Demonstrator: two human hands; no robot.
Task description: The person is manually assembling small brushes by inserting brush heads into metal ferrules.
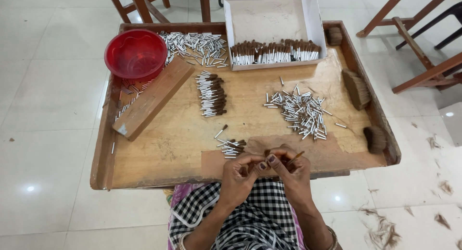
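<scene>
- Both hands up at the near edge of the tray (103, 149), knuckles nearly touching.
- Left hand (239, 175) curled tight, fingers pinched on something small and hidden — probably a tuft of brown bristle, hard to tell at this size.
- Right hand (291, 170) closed narrow round a thin stick (294, 158), its tip poking out up and to the right.
- Just beyond the hands, a small heap of finished brush heads (230, 148), one stray lying apart from it.
- Risk here: a loose pinch could let the bristle shed onto the tray and floor, and scattered brown hair (385, 230) already lies on the tiles at right.
- Another risk: an elbow swing could nudge the loose metal tubes (303, 112) at mid-tray toward the right edge.
- Count: one red bowl (136, 55) at the far left corner, one wooden block (153, 98) leaning beside it, one white box (269, 26) at the far edge holding a row of finished heads.
- Three brown bristle bundles (357, 88) along the right edge, possibly a fourth at the far right corner.
- Two tube piles, one stacked column of heads (211, 93) at centre; single pieces too many to count.
</scene>
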